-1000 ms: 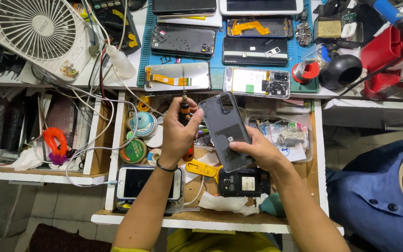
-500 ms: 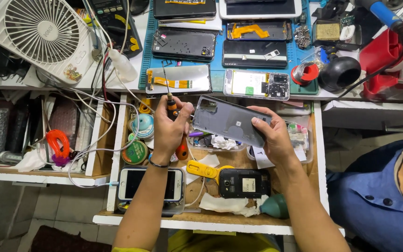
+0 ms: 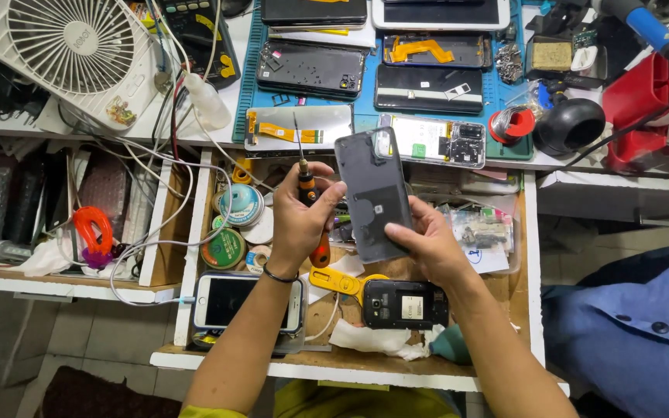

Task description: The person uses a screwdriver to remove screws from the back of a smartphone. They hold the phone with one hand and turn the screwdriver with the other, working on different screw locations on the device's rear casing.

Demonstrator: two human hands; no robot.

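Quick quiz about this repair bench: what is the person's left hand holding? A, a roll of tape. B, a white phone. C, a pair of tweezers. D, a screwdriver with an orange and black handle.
D: the left hand grips a screwdriver with an orange and black handle, tip pointing up, beside the grey phone back cover that the right hand holds.

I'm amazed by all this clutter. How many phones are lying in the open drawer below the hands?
2: a white phone at the drawer's front left, screen up, and a small black phone to its right, below the right hand. Clutter may hide others.
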